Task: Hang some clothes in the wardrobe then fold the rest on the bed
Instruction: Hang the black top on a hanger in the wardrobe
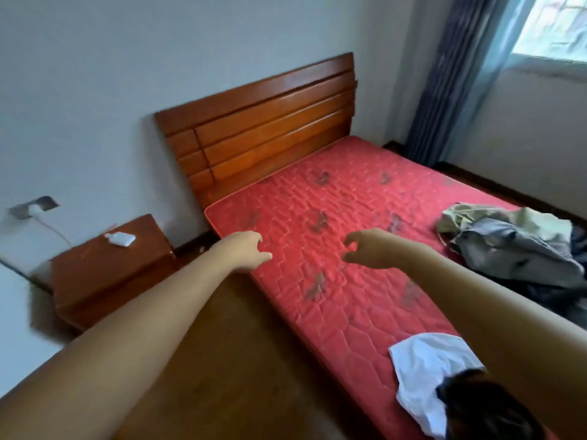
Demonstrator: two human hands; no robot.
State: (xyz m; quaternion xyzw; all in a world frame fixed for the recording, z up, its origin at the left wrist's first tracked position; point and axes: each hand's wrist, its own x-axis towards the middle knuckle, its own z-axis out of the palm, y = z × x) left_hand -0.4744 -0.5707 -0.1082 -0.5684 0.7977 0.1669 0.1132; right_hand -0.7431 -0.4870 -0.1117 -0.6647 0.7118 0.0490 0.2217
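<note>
From the head camera, nothing folded is seen on the red quilted mattress point(365, 312). A crumpled heap of grey and khaki clothes point(514, 252) and a white cloth garment point(425, 369) lie unfolded, so most work is judged undone. The left hand point(247, 252) and right hand point(370, 249) are held out, loosely curled and empty, with the heap well apart to their right.

The mattress point(349, 217) is red quilted cloth with a faint sheen. At its head the headboard point(260, 128) is glossy varnished wood, like the bedside cabinet point(104, 271) beside it. On it lie a white garment point(425, 369) of smooth cloth and a heap of clothes point(508, 246), matt and crumpled.
</note>
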